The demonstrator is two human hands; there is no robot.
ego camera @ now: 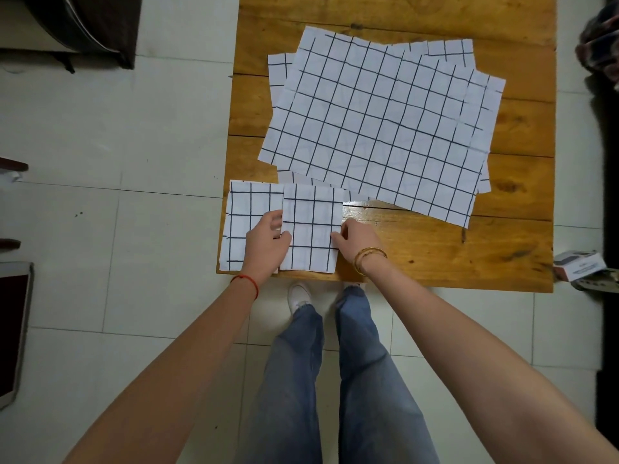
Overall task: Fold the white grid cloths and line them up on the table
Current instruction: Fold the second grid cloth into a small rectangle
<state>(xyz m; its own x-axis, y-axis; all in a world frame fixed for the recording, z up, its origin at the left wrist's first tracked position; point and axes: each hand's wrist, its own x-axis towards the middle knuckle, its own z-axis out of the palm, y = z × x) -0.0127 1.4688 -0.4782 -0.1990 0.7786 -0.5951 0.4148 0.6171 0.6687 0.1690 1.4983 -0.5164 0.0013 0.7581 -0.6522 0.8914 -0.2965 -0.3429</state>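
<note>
Two folded white grid cloths lie side by side at the near left corner of the wooden table (435, 256). The left folded cloth (248, 205) reaches the table's left edge. The second folded cloth (311, 226) sits just right of it. My left hand (266, 244) pinches the second cloth's left edge, partly covering the first cloth. My right hand (355, 239) pinches its right edge. A pile of unfolded grid cloths (378, 125) lies spread over the middle and far part of the table, slightly skewed.
Bare wood shows to the right of my right hand along the near edge. A small box (577, 264) sits on the floor off the table's right side. My legs and a white shoe (299, 296) stand against the near edge on the tiled floor.
</note>
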